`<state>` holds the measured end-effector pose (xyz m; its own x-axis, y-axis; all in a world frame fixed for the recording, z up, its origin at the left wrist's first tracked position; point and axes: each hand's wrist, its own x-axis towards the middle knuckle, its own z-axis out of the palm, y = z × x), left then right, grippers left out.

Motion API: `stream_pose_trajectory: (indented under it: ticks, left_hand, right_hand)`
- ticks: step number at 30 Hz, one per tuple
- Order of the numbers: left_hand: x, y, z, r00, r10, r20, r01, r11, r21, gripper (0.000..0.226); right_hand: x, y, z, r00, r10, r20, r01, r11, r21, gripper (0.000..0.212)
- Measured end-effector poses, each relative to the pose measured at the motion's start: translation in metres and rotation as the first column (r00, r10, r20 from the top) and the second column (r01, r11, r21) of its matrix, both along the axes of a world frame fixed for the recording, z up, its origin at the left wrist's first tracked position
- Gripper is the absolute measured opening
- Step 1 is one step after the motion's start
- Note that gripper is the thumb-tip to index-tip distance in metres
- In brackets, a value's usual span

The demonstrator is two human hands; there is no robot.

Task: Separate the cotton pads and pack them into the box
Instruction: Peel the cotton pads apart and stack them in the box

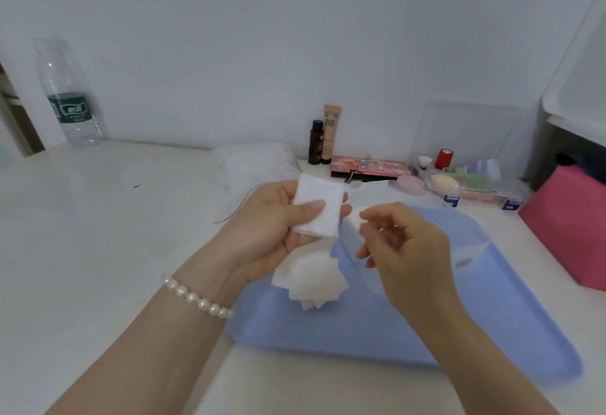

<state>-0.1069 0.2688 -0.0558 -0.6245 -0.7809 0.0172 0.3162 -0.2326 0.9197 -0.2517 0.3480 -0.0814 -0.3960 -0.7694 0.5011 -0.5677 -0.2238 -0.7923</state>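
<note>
left hand (pixel 262 224): raised over the far left corner of the blue tray (pixel 410 326), gripping a small stack of cotton pads (pixel 319 209), thumb pressed across the front, fingers curled behind.
right hand (pixel 405 244): just beside the stack, fingers curled in a narrow pinch; something white and blurred at the fingertips, probably 1 pad; cannot tell for certain.
loose pads (pixel 311 280): heaped on the tray under the left hand, crumpled and overlapping.
box (pixel 360 231): clear and blurred, standing on the tray between the hands; likely the packing box, walls hard to make out.
handling: judged very light, soft, floppy, a little clingy; layers apt to stick together and to fray if pulled from the middle.
where to hold: best at a free corner or edge, peeling 1 layer while the thumb pins the rest.
nearby: water bottle (pixel 70 96) far left; 2 cosmetic tubes (pixel 324 137) and a palette (pixel 370 167) at the wall; clear organizer (pixel 472 181) with small items; pink bag (pixel 570 227) at right; pearl bracelet (pixel 196 296) on the left wrist.
in the way: nothing solid between hands and box; heap lies close to it, liable to be dragged along.
</note>
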Motion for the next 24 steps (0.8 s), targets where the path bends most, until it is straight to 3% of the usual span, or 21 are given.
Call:
stream_pose_trajectory:
  ticks: [3,5,10,15,16,18,20,22,24]
  left_hand:
    - [0.009,-0.008,0.003,0.999,0.014,0.041,-0.013,0.999,-0.034,0.023]
    - [0.013,-0.01,-0.001,0.998,-0.007,0.057,0.007,1.0,-0.017,0.023]
    - [0.021,-0.012,-0.016,0.999,-0.028,0.038,0.027,0.999,0.027,0.026]
    - [0.023,-0.013,-0.018,1.0,0.002,0.01,-0.003,0.999,0.045,0.026]
    - [0.021,-0.012,-0.019,1.0,0.022,-0.006,-0.021,0.998,0.054,0.025]
    - [0.016,-0.01,-0.021,0.997,0.061,-0.045,-0.058,0.996,0.066,0.023]
    - [0.01,-0.006,-0.025,0.993,0.093,-0.075,-0.088,0.993,0.075,0.024]
    - [0.004,-0.003,-0.029,0.989,0.123,-0.084,-0.116,0.99,0.078,0.028]
    - [-0.002,0.0,-0.033,0.986,0.135,-0.094,-0.128,0.989,0.072,0.031]
  right_hand:
    - [0.017,-0.005,-0.016,0.956,0.048,-0.29,-0.013,0.993,0.119,0.013]
    - [0.024,-0.009,-0.023,0.896,0.091,-0.435,-0.015,0.984,0.175,0.018]
    - [0.032,-0.007,-0.017,0.81,0.179,-0.558,0.042,0.933,0.358,0.035]
    - [0.031,-0.004,-0.014,0.825,0.183,-0.535,0.056,0.915,0.399,0.013]
    - [0.029,-0.002,-0.012,0.856,0.168,-0.489,0.03,0.928,0.372,0.004]
    - [0.024,0.003,-0.009,0.944,0.122,-0.306,-0.032,0.959,0.282,0.02]
    - [0.022,0.006,0.001,0.993,0.117,0.034,-0.121,0.976,0.179,0.022]
    - [0.023,0.007,0.01,0.864,0.216,0.455,-0.276,0.959,0.069,0.011]
    - [0.027,0.003,0.014,0.687,0.229,0.69,-0.34,0.94,0.027,0.016]
